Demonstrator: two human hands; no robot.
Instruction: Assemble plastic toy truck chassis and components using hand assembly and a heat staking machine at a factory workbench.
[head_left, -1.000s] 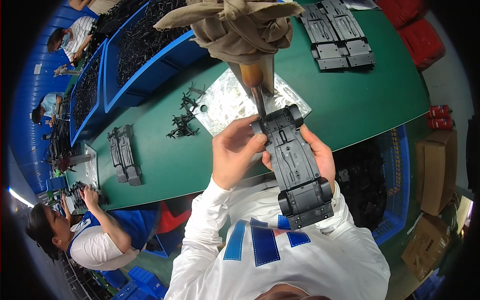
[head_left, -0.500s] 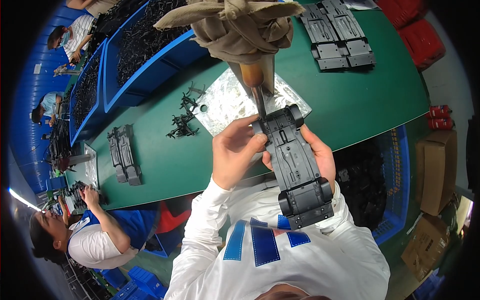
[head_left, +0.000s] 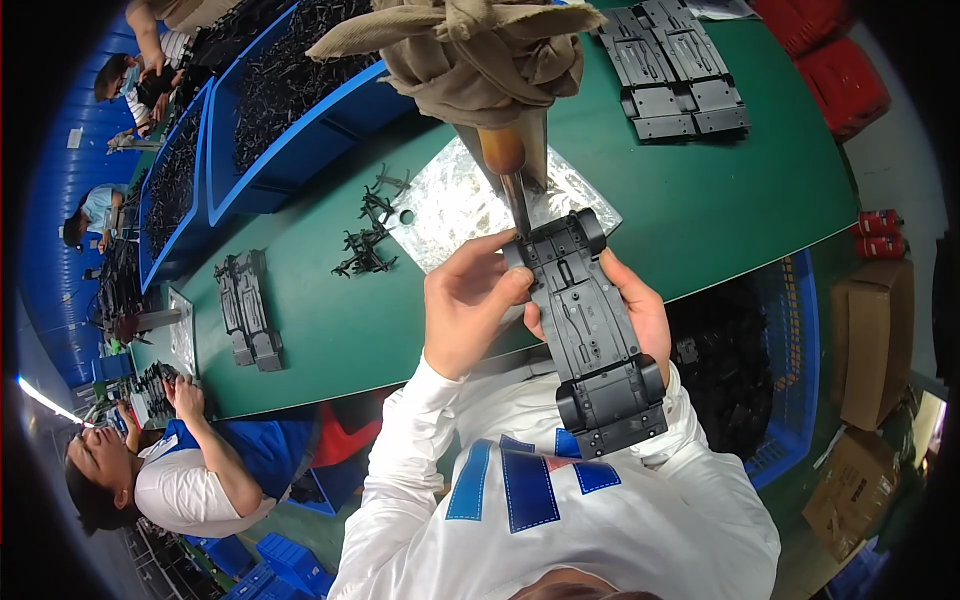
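A black plastic toy car chassis [head_left: 592, 318] is held tilted between my hands, one end up by the tool tip. My left hand [head_left: 468, 308] is closed on its upper left edge, with the thumb lying on the near face. My right hand [head_left: 640, 312] grips the right side from behind, so part of its fingers is hidden. A soldering-iron-like tool [head_left: 513, 195], with an amber collar and cloth wrapped round its top, points down. Its metal tip meets the chassis's upper left corner; actual contact is hard to make out.
A silvery plate [head_left: 440, 205] lies under the tool on the green table [head_left: 760, 215]. Small black parts [head_left: 365, 250] sit left of it. More chassis [head_left: 680, 75] lie at the far right and left. Blue bins [head_left: 290, 120] hold black parts. A co-worker [head_left: 190, 480] works at left.
My hands, the chassis and the tool stay practically still. At left, the co-worker's head and hands have shifted slightly; at the far upper left, another person's arm has come into view.
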